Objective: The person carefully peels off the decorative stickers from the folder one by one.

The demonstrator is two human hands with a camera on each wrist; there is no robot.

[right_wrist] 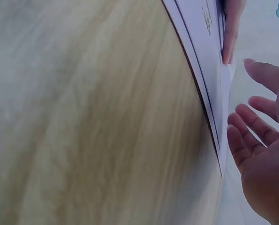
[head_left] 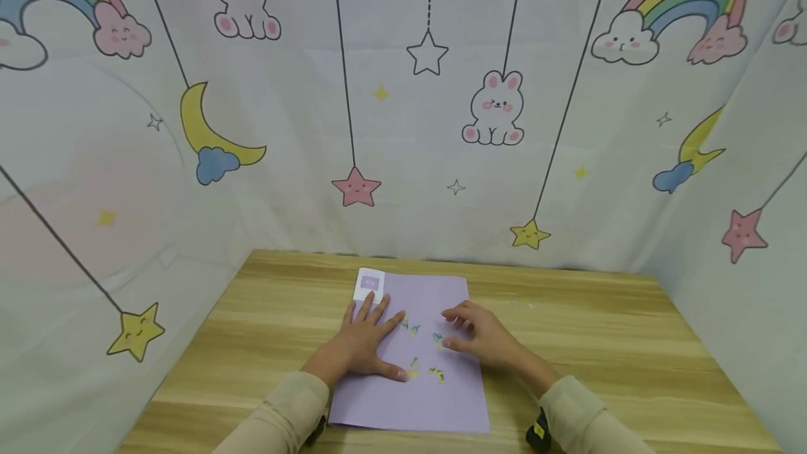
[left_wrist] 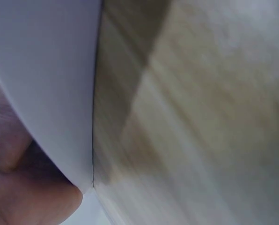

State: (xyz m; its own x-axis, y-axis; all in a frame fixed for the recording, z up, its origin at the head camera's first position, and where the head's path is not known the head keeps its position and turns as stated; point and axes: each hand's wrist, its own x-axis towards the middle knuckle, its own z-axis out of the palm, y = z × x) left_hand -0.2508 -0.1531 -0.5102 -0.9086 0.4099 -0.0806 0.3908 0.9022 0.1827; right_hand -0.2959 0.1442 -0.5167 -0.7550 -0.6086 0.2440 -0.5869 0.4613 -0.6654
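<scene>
Sheet [head_left: 454, 398], purple, lying flat-faced on the worktop [head_left: 599, 342] with its long sides running away from the person. A white label [head_left: 369, 281] with a purple rectangle sits at its far left corner. Small yellow and green marks [head_left: 436, 374] are grouped around the middle of the sheet; whether printed or stuck on cannot be told. Left hand [head_left: 366, 345]: palm down on the left half of the sheet, fingers spread wide and gripping nothing; the fingertips reach the label and the upper marks, and the thumb lies beside a lower one. Right hand [head_left: 482, 335]: over the right edge of the sheet, fingers loosely bent and thumb well apart from them, with nothing visible between; the thumb tip is just beside a mark, and its contact with the sheet cannot be told. Both forearms wear beige sleeves [head_left: 583, 415], with a black device [head_left: 539, 433] below the right cuff. Behind the worktop hangs a white backdrop [head_left: 410, 118] patterned with rabbits, stars, moons and rainbows.
</scene>
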